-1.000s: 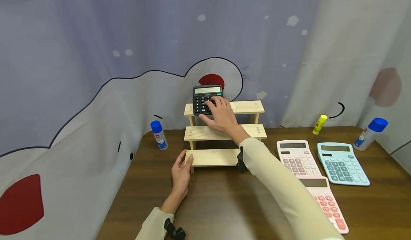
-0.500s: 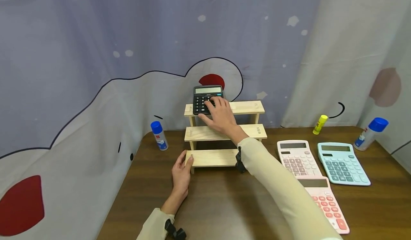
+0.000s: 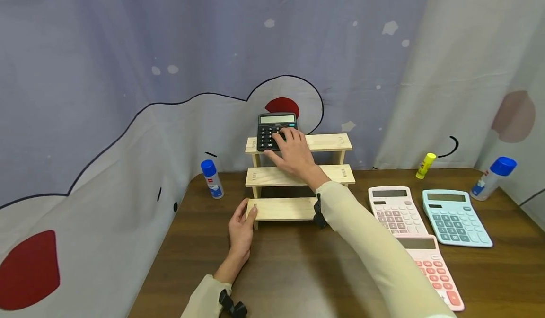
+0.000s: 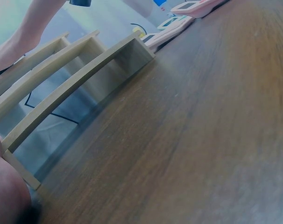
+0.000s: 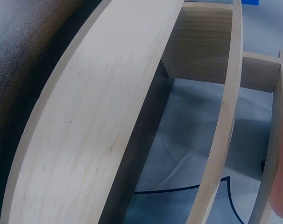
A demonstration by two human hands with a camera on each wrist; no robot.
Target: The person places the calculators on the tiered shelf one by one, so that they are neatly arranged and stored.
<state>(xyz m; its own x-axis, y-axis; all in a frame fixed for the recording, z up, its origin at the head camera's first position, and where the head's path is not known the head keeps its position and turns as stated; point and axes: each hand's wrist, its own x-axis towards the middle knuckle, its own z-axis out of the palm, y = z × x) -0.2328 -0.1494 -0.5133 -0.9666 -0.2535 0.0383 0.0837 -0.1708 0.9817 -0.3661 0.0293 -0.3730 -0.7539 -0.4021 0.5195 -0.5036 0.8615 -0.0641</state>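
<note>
A black desk calculator [image 3: 266, 131] sits on the top step of a three-step wooden stand [image 3: 281, 209], tilted back toward the curtain. My right hand [image 3: 294, 154] reaches over the stand, its fingertips on the calculator's keys and its thumb at the lower edge. The right part of the keypad is hidden under this hand. At the stand's left end, my left hand [image 3: 241, 230] grips the lowest step, thumb on top and fingers along the side. In the left wrist view, part of that hand [image 4: 8, 191] shows beside the stand's leg.
On the right of the table lie a pale pink calculator [image 3: 393, 209], a pink calculator [image 3: 440, 270] overlapping it, and a light blue calculator [image 3: 457, 218]. Blue-capped glue sticks [image 3: 213, 181] stand at left and right, and a yellow glue stick [image 3: 426, 165] near the curtain.
</note>
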